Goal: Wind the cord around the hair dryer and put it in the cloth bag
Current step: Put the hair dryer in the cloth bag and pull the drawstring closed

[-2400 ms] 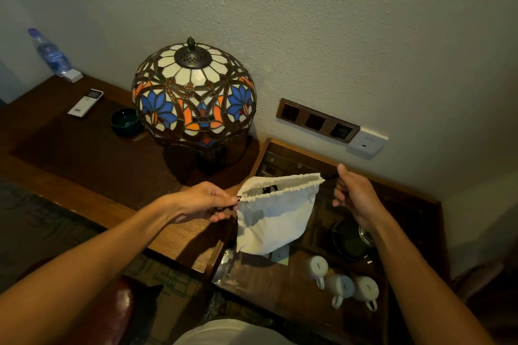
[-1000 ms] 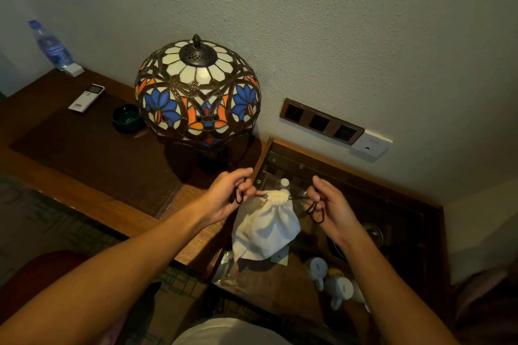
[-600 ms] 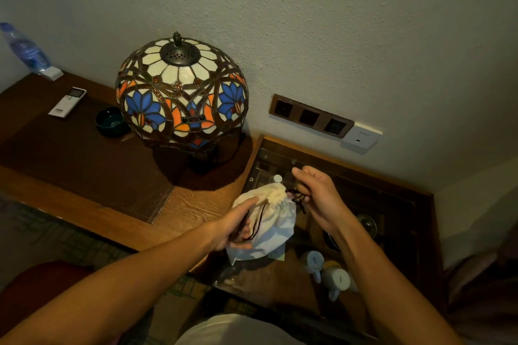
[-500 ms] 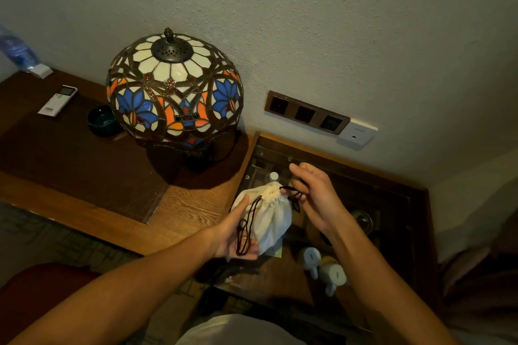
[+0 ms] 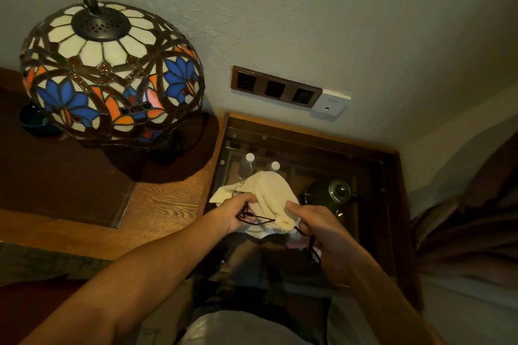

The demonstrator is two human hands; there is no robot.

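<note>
The cream cloth bag point(image 5: 270, 193) lies tipped over above the glass-topped cabinet point(image 5: 308, 145), its gathered mouth turned toward me. My left hand point(image 5: 234, 214) pinches the dark drawstring point(image 5: 256, 218) on the bag's left side. My right hand point(image 5: 319, 228) grips the bag's puckered mouth and the drawstring loop that hangs below it. The hair dryer and its cord are hidden, with no part of them showing outside the bag.
A stained-glass lamp point(image 5: 109, 73) stands on the wooden desk point(image 5: 165, 202) to the left. Under the glass sit two bottle caps point(image 5: 249, 157) and a dark kettle point(image 5: 333, 194). Wall sockets point(image 5: 276, 89) are behind. A curtain hangs at the right.
The bag's mouth went from wide open to drawn shut. The bag has tipped from hanging upright to lying with its mouth toward me, and my view has moved closer.
</note>
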